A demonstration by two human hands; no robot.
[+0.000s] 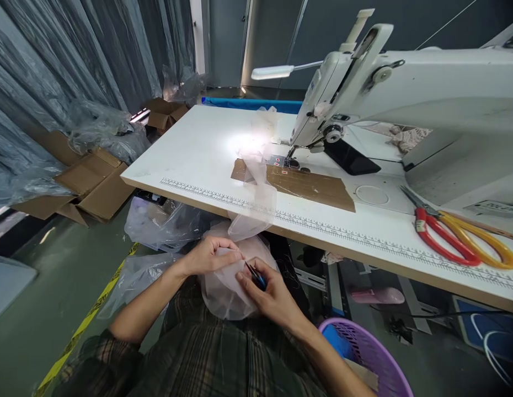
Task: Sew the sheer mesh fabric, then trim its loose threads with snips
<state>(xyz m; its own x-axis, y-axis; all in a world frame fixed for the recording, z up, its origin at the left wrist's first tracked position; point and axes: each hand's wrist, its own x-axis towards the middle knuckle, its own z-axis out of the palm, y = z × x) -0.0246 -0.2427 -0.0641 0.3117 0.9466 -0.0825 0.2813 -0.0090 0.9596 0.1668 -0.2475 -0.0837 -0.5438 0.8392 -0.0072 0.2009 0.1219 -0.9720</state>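
The left hand [217,256] is closed in a pinch, thumb against fingers, on sheer pale fabric [227,300] bunched over the person's lap. Just beside it, the right hand [273,289] is curled around small snips [260,280], their dark blades pointing toward the left hand's fingertips. The fabric runs from the lap over the front edge of the white surface [190,146], crossing its printed ruler [207,192] and the left part of a brown strip [314,188]. The strip lies just in front of the needle area of the sewing machine [430,77]. Farther right, large scissors [459,234] with red and yellow handles rest near the surface's front edge. Below stands a purple basket [391,358]; an open cardboard box [99,176] sits to the left.
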